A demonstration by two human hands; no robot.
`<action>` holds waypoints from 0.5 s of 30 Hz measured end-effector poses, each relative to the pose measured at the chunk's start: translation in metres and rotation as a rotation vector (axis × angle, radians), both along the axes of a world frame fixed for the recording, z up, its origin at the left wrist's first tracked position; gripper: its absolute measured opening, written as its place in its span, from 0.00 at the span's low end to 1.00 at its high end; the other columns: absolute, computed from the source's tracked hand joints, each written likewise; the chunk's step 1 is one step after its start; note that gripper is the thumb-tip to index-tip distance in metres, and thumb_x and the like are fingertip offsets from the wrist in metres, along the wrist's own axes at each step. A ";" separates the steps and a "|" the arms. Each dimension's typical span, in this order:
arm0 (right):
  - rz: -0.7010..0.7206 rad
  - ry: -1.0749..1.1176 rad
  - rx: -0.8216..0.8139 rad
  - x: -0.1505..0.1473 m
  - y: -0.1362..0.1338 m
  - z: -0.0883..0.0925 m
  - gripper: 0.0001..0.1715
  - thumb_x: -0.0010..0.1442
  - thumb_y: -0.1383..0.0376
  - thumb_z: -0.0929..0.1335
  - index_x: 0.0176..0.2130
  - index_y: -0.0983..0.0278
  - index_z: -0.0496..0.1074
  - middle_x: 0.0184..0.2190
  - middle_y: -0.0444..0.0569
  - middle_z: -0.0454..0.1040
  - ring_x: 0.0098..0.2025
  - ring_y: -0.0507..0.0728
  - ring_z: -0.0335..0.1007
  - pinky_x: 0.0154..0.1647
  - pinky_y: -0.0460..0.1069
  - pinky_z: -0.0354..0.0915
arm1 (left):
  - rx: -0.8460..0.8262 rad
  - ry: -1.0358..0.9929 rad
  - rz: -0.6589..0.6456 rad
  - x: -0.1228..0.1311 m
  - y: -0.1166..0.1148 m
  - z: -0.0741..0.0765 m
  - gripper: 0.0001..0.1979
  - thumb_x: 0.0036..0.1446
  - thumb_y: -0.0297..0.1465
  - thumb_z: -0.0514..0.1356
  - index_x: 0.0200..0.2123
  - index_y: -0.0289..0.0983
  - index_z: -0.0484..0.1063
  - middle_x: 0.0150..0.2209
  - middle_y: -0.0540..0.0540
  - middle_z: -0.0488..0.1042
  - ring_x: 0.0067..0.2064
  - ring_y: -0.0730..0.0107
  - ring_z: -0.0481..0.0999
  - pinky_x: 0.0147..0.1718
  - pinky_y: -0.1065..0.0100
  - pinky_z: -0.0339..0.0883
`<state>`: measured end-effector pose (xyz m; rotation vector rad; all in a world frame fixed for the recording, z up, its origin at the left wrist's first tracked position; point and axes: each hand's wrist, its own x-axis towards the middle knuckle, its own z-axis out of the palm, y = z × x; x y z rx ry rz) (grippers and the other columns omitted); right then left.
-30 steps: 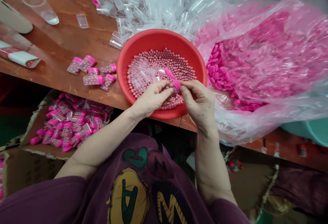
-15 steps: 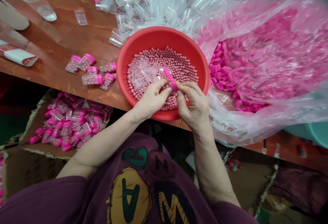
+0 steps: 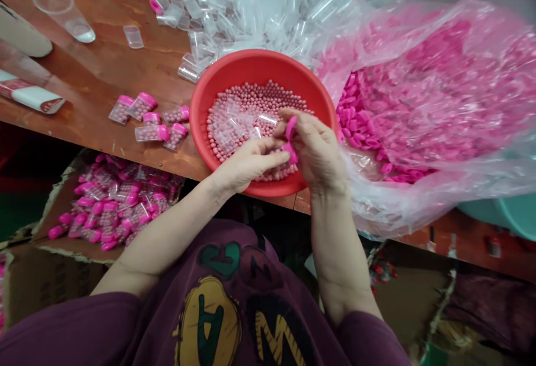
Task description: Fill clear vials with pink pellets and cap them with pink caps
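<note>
The desk (image 3: 104, 70) is reddish-brown wood. Its near edge runs slantwise from the left down toward the right. Below that edge, on the left, an open cardboard box (image 3: 50, 209) holds filled vials with pink lids. A red bowl (image 3: 201, 103) sits right at the near edge, holding pink beads (image 3: 268, 98) and a few clear empty vials. A heap of clear vials (image 3: 259, 3) crowds the far side. A plastic bag of pink caps (image 3: 419, 92) presses against the bowl's right rim, so that side has no free room. Bare wood lies open to the left, between a clear cup (image 3: 62, 11) far off and a cluster of filled vials (image 3: 153, 120) just beside the bowl.

Both hands meet above the bowl's near right part. The left hand (image 3: 247, 164) keeps a narrow, pinched grip on a capped vial (image 3: 292, 155). Its body is mostly hidden by the fingers. Its long axis seems to run left to right, with the pink end to the right. The right hand (image 3: 318, 151) has its grip closed on a loose pink cap (image 3: 290, 127), tilted nearly upright just beyond the vial.
</note>
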<state>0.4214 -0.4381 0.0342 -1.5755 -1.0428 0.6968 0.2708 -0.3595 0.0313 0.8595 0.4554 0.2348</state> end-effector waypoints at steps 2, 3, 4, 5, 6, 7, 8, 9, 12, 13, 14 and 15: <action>-0.021 -0.141 0.070 -0.002 -0.007 0.000 0.28 0.76 0.43 0.63 0.61 0.55 0.78 0.53 0.51 0.84 0.57 0.61 0.83 0.60 0.61 0.80 | -0.108 0.003 0.094 0.002 0.003 -0.002 0.13 0.58 0.36 0.74 0.37 0.35 0.77 0.29 0.50 0.75 0.29 0.76 0.72 0.31 0.71 0.67; -0.003 -0.225 0.083 -0.003 -0.013 -0.001 0.27 0.75 0.44 0.66 0.63 0.53 0.76 0.58 0.52 0.83 0.61 0.62 0.81 0.65 0.62 0.78 | -0.149 0.000 0.126 0.004 0.004 -0.002 0.11 0.59 0.35 0.74 0.37 0.35 0.77 0.30 0.50 0.76 0.30 0.76 0.74 0.33 0.71 0.69; 0.029 -0.316 0.079 -0.005 -0.019 -0.004 0.30 0.73 0.44 0.69 0.67 0.52 0.73 0.63 0.52 0.80 0.66 0.63 0.78 0.70 0.64 0.74 | -0.182 -0.002 0.146 0.006 0.004 -0.003 0.10 0.60 0.33 0.73 0.36 0.34 0.77 0.30 0.50 0.77 0.31 0.76 0.74 0.33 0.72 0.69; 0.061 -0.413 0.069 -0.006 -0.025 -0.008 0.38 0.69 0.44 0.73 0.71 0.52 0.68 0.68 0.54 0.76 0.69 0.66 0.74 0.73 0.65 0.71 | -0.206 -0.006 0.157 0.007 0.005 -0.003 0.09 0.61 0.32 0.72 0.36 0.34 0.77 0.30 0.50 0.77 0.31 0.76 0.74 0.34 0.72 0.69; 0.081 -0.507 0.065 -0.009 -0.029 -0.013 0.47 0.65 0.44 0.76 0.74 0.53 0.63 0.71 0.56 0.72 0.72 0.68 0.70 0.74 0.67 0.69 | -0.220 -0.010 0.164 0.008 0.005 -0.004 0.08 0.62 0.32 0.71 0.36 0.34 0.77 0.30 0.50 0.77 0.31 0.77 0.74 0.34 0.73 0.69; 0.080 -0.594 0.071 -0.011 -0.032 -0.018 0.55 0.62 0.44 0.78 0.76 0.54 0.58 0.73 0.59 0.69 0.73 0.70 0.68 0.75 0.68 0.68 | -0.226 -0.014 0.163 0.009 0.005 -0.004 0.08 0.62 0.32 0.71 0.35 0.34 0.77 0.30 0.50 0.77 0.31 0.76 0.74 0.34 0.73 0.69; 0.066 -0.667 0.082 -0.014 -0.034 -0.022 0.59 0.61 0.44 0.79 0.78 0.55 0.54 0.73 0.60 0.68 0.74 0.71 0.67 0.75 0.70 0.67 | -0.225 -0.017 0.155 0.009 0.005 -0.004 0.09 0.61 0.32 0.71 0.35 0.34 0.77 0.30 0.50 0.77 0.31 0.76 0.74 0.34 0.72 0.69; 0.047 -0.725 0.094 -0.016 -0.035 -0.025 0.60 0.61 0.46 0.79 0.78 0.56 0.52 0.73 0.61 0.68 0.73 0.72 0.68 0.74 0.70 0.68 | -0.221 -0.019 0.145 0.009 0.004 -0.004 0.10 0.61 0.33 0.72 0.36 0.35 0.77 0.30 0.50 0.77 0.31 0.75 0.74 0.34 0.72 0.69; -0.002 -0.835 0.091 -0.020 -0.034 -0.027 0.54 0.63 0.51 0.78 0.76 0.56 0.54 0.69 0.60 0.73 0.69 0.71 0.72 0.71 0.69 0.71 | -0.216 -0.032 0.088 0.005 0.004 -0.002 0.12 0.59 0.36 0.73 0.36 0.35 0.76 0.30 0.49 0.77 0.31 0.73 0.74 0.36 0.69 0.71; -0.020 -0.856 0.087 -0.020 -0.033 -0.026 0.52 0.63 0.51 0.77 0.76 0.56 0.56 0.67 0.59 0.74 0.68 0.71 0.74 0.70 0.68 0.72 | -0.220 -0.041 0.065 0.004 0.005 -0.001 0.13 0.59 0.37 0.73 0.37 0.35 0.76 0.31 0.49 0.76 0.32 0.73 0.74 0.37 0.68 0.71; -0.040 -0.873 0.094 -0.020 -0.033 -0.025 0.50 0.63 0.52 0.77 0.75 0.56 0.58 0.66 0.59 0.76 0.67 0.70 0.75 0.68 0.67 0.73 | -0.218 -0.050 0.046 0.003 0.005 -0.001 0.13 0.59 0.37 0.73 0.38 0.35 0.76 0.32 0.49 0.76 0.32 0.73 0.75 0.39 0.68 0.71; -0.059 -0.884 0.109 -0.020 -0.034 -0.024 0.49 0.62 0.53 0.77 0.74 0.56 0.59 0.65 0.59 0.77 0.66 0.70 0.75 0.67 0.67 0.74 | -0.205 -0.055 0.036 0.003 0.004 -0.001 0.13 0.59 0.36 0.73 0.39 0.35 0.76 0.33 0.49 0.77 0.34 0.73 0.75 0.40 0.67 0.71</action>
